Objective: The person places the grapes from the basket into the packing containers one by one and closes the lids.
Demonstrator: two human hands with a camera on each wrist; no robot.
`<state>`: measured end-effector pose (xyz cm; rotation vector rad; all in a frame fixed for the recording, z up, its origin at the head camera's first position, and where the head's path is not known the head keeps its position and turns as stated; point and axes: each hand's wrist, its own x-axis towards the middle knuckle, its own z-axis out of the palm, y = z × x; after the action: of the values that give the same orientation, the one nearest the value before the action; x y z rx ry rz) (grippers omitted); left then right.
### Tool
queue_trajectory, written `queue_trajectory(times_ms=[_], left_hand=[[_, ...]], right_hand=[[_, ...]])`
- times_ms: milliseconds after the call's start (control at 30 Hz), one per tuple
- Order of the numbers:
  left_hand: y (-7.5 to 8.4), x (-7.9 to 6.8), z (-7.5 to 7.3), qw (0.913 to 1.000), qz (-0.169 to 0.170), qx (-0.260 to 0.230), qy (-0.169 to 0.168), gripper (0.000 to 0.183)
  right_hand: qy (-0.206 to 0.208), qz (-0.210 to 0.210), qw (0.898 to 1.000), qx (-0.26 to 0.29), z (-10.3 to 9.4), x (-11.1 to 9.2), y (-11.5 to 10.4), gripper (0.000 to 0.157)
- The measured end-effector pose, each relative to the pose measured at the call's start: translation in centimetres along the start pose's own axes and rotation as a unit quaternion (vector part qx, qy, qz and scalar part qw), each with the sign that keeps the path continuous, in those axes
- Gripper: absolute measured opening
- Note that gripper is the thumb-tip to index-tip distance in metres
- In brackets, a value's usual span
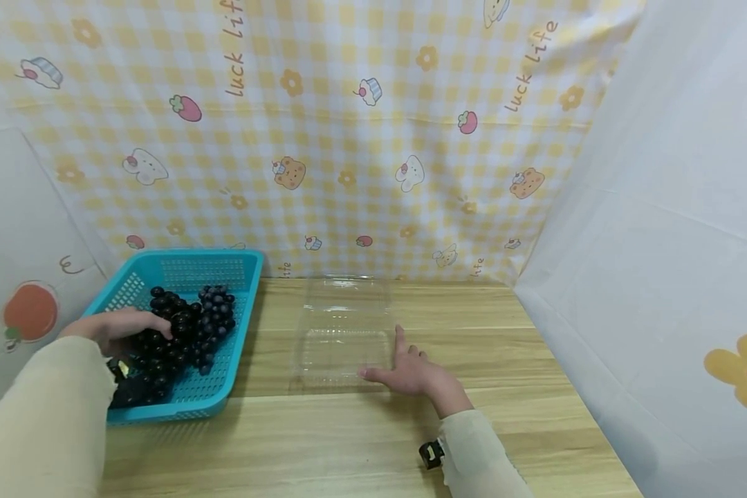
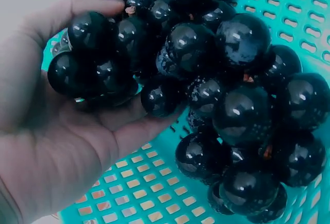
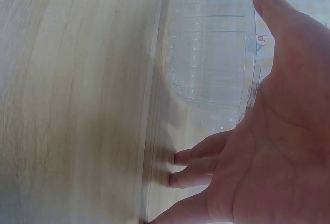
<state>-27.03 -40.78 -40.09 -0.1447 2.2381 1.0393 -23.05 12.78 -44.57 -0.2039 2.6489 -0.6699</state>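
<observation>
Dark grapes (image 1: 214, 315) lie in bunches inside a blue plastic basket (image 1: 249, 277) on the left. My left hand (image 1: 121, 325) reaches into the basket and grips one bunch (image 2: 134, 38), thumb over the top and fingers curled beneath, as the left wrist view shows. A clear plastic container (image 1: 345, 353) with its lid (image 1: 346, 294) folded back lies in the middle of the table. At its right side is my right hand (image 1: 411, 370), spread, with the thumb on the near rim and the index finger along the side. In the right wrist view, the other fingers (image 3: 198, 175) reach to the tabletop.
The wooden table (image 1: 473, 332) ends against a yellow checked cloth (image 1: 348, 138) at the back. White sheets (image 1: 660, 207) hang at both sides. The basket's raised walls surround the grapes.
</observation>
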Motion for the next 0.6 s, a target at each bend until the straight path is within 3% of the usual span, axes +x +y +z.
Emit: queue_trajectory(times_ms=[267,467,600], left_hand=[[-0.29,0.18,-0.21,0.9990,0.006,-0.044,-0.004,0.060],[0.12,0.23,0.09,0.9988,-0.004,-0.047,-0.016,0.084],[0.35,0.25,0.14,0.9990,-0.005,-0.041,-0.019,0.082]], right_hand=[[0.001,0.002,1.000,0.001,0.08,-0.06,0.08,0.134],[0.003,0.001,1.000,0.008,0.13,-0.15,0.14,0.135],[0.006,0.000,1.000,0.009,0.11,-0.14,0.16,0.135]])
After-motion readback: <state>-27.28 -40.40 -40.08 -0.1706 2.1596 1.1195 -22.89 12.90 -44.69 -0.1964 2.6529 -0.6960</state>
